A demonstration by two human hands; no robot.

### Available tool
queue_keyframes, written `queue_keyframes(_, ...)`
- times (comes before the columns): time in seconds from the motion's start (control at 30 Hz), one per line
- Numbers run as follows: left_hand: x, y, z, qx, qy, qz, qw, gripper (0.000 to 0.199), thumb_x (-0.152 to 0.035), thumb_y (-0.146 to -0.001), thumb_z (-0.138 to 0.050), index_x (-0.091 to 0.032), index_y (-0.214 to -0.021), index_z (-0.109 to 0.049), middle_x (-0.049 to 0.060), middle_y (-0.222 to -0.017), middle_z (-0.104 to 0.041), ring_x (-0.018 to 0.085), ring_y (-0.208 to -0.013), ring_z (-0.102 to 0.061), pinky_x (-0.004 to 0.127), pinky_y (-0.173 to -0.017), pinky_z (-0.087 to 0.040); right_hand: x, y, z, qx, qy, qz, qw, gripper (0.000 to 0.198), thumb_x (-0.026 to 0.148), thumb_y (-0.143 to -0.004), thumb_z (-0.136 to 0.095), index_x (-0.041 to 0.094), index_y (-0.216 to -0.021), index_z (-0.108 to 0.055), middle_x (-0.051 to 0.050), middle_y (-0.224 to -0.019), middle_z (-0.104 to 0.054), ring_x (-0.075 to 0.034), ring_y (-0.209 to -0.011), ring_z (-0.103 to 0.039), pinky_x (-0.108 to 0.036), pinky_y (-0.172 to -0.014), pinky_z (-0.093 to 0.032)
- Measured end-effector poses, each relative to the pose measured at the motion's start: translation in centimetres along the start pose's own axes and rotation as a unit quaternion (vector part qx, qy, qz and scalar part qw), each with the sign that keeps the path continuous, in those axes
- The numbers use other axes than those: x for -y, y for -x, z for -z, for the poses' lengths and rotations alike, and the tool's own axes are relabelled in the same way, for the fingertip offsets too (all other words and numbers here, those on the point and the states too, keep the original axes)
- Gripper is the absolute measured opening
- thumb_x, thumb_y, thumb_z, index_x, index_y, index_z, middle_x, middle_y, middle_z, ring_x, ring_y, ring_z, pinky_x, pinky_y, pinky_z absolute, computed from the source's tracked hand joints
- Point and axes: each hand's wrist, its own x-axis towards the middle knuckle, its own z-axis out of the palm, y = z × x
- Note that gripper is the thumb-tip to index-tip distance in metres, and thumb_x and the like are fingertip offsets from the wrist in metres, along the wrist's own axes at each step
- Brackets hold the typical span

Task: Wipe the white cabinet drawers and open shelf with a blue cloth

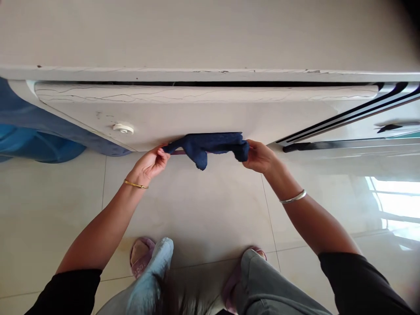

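A dark navy cloth is stretched sideways between my two hands, low in front of a white cabinet front. Two folded parts of it droop toward the floor. My left hand pinches its left corner between thumb and fingers. At the other end, my right hand has its fingers closed on the right edge, partly hidden behind the fabric. A thin pinkish strip shows just under the cloth; what it is I cannot make out.
The white cabinet front has a round knob at left and a cracked top edge. Above it lies a chipped white top. Blue plastic stands at left, a black-striped panel at right. My slippered feet are on the tiles.
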Motion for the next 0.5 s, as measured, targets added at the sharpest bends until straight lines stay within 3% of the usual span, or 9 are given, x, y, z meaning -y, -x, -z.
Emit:
queue_keyframes(0.07,-0.3,-0.3,0.8,-0.013,-0.005,-0.005,1.0,0.032,-0.006,-0.104,-0.038,-0.013,-0.08,-0.058,-0.005,-0.057,-0.047,0.002,-0.042,-0.049,0.004,-0.039,-0.045,-0.1,0.0,-0.6,0.002,-0.019,-0.007,1.0,0.019,0.005,-0.091,-0.053,0.019,-0.078,-0.056,0.005,-0.057,-0.063,-0.007,-0.046,-0.059,-0.014,-0.047,-0.055)
queue_keyframes(0.13,0.2,0.1,0.9,-0.007,-0.003,0.005,1.0,0.032,-0.009,-0.106,-0.036,-0.012,-0.082,-0.057,-0.004,-0.059,-0.049,0.001,-0.042,-0.05,0.003,-0.04,-0.047,0.4,0.2,-0.1,0.0,-0.012,0.028,1.0,0.017,0.007,-0.091,-0.054,0.02,-0.08,-0.057,0.005,-0.059,-0.064,-0.008,-0.047,-0.058,-0.015,-0.046,-0.055)
queue_keyframes(0.23,1.8,1.4,-0.3,0.029,0.012,0.048,0.998,0.032,-0.011,-0.107,-0.036,-0.011,-0.082,-0.057,-0.003,-0.06,-0.05,0.003,-0.045,-0.054,0.006,-0.045,-0.052,1.6,0.9,1.8,-0.058,-0.006,0.056,0.997,0.02,0.006,-0.089,-0.055,0.021,-0.076,-0.054,0.006,-0.056,-0.062,-0.008,-0.046,-0.058,-0.016,-0.046,-0.055)
queue_keyframes(0.33,2.2,1.8,-1.6,0.051,0.009,0.05,0.997,0.031,-0.007,-0.105,-0.04,-0.011,-0.081,-0.058,-0.002,-0.06,-0.052,0.004,-0.047,-0.055,0.007,-0.045,-0.052,1.8,1.4,2.1,-0.121,-0.009,0.028,0.992,0.026,0.003,-0.089,-0.05,0.022,-0.071,-0.049,0.007,-0.047,-0.054,-0.007,-0.041,-0.053,-0.014,-0.042,-0.052)
queue_keyframes(0.4,1.3,1.2,-1.3,0.03,-0.002,0.01,0.999,0.03,-0.004,-0.103,-0.042,-0.012,-0.079,-0.059,-0.002,-0.058,-0.052,0.004,-0.045,-0.053,0.007,-0.042,-0.049,1.0,1.3,1.0,-0.103,-0.014,0.008,0.995,0.026,0.003,-0.089,-0.049,0.021,-0.071,-0.05,0.006,-0.048,-0.056,-0.008,-0.043,-0.057,-0.015,-0.044,-0.054)
queue_keyframes(0.5,-1.4,0.3,1.2,-0.015,-0.013,-0.038,0.999,0.037,-0.002,-0.103,-0.036,-0.014,-0.072,-0.052,-0.005,-0.053,-0.046,0.002,-0.041,-0.048,0.005,-0.04,-0.044,-0.3,0.7,-1.0,-0.022,-0.019,0.003,1.0,0.019,0.006,-0.09,-0.053,0.02,-0.077,-0.055,0.004,-0.057,-0.065,-0.01,-0.05,-0.063,-0.018,-0.049,-0.059)
